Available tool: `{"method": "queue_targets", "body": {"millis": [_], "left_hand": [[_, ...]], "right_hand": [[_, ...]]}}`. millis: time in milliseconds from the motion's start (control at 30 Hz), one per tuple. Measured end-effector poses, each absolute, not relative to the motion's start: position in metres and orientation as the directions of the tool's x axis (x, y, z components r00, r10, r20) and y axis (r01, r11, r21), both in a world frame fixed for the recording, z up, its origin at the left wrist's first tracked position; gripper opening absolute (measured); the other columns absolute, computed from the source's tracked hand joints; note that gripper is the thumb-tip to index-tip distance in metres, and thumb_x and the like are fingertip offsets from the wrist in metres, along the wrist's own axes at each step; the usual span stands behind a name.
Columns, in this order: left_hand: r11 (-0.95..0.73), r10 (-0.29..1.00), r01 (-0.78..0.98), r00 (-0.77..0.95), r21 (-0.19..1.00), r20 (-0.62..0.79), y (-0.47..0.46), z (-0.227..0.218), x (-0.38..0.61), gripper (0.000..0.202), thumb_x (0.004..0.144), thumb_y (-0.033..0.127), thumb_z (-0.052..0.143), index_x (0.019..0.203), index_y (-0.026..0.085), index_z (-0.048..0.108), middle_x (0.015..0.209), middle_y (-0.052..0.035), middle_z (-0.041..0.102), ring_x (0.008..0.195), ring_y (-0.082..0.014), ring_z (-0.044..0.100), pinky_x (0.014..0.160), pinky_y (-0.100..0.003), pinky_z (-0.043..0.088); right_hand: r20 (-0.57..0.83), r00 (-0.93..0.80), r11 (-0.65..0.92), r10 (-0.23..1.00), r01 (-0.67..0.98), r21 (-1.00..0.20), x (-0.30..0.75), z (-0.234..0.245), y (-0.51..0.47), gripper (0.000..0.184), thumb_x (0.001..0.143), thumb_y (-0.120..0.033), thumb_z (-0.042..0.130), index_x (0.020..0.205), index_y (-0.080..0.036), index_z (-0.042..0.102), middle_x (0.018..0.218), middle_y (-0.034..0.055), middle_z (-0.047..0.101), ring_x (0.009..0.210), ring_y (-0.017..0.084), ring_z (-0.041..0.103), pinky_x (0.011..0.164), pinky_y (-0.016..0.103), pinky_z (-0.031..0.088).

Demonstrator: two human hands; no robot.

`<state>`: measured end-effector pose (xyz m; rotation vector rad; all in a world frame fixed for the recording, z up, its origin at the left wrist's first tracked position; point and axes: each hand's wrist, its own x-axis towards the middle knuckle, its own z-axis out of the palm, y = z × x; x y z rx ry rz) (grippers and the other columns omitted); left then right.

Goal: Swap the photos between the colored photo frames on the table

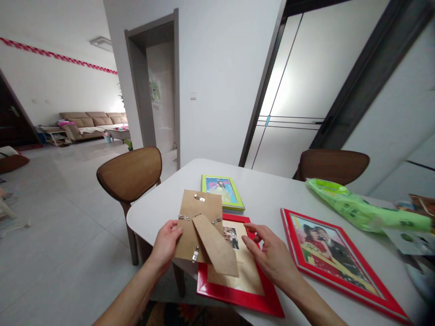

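Note:
My left hand [167,242] grips the left edge of a brown frame backing board [190,206]. The board has metal clips on its sides and a stand leg [217,249] sticking out from its middle. Beneath it lies a red picture frame [238,303], with beige paper and a small photo [231,237] inside; the board hides its left part. Over the right side of that frame is my right hand [267,249], fingers apart and curved, holding nothing. Just behind the board lies a lime-green picture frame [222,190] with a portrait.
A larger red picture frame [340,258] with a couple's photo lies at the right. Behind it is a green plastic bag [367,210]. Brown chairs [132,174] stand around the white table [265,188]. Farther left are a sofa [91,123] and a doorway.

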<state>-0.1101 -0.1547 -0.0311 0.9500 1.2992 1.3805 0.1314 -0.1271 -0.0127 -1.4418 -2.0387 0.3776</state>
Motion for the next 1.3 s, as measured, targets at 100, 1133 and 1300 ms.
{"method": "queue_targets", "body": {"millis": [100,1133,1300], "left_hand": [[0.102,0.951,-0.066,-0.286,0.993,-0.117,-0.156,-0.043,-0.151,0.026,0.06,0.034,0.055,0.076,0.015,0.051,0.061,0.0008,0.061,0.055,-0.0145,0.057,0.052,-0.023,0.042],[-0.454,0.889,0.581,0.342,0.675,0.304,-0.197,-0.029,0.002,0.064,0.055,0.029,0.072,0.112,0.015,0.045,0.124,-0.0139,0.04,0.112,-0.0297,0.036,0.094,-0.047,0.031],[-0.518,0.855,0.615,0.344,0.595,0.388,-0.191,-0.032,-0.004,0.069,0.057,0.038,0.071,0.114,0.014,0.042,0.125,-0.016,0.039,0.112,-0.0313,0.036,0.093,-0.05,0.031]], "right_hand": [[0.166,-0.121,0.184,0.979,0.877,-0.444,0.149,-0.033,-0.117,0.043,0.074,-0.038,0.04,0.109,-0.014,0.048,0.093,0.0102,0.057,0.074,0.019,0.056,0.065,0.03,0.041],[-0.364,-0.044,-0.356,0.93,-0.353,-0.865,0.143,-0.021,-0.127,0.062,0.067,-0.015,0.045,0.126,-0.024,0.027,0.08,0.0022,0.067,0.07,0.018,0.064,0.063,0.032,0.05],[-0.359,-0.036,-0.347,0.933,-0.355,-0.868,0.14,-0.02,-0.13,0.062,0.07,-0.02,0.046,0.127,-0.024,0.024,0.08,0.0024,0.068,0.07,0.019,0.064,0.061,0.031,0.051]]}}
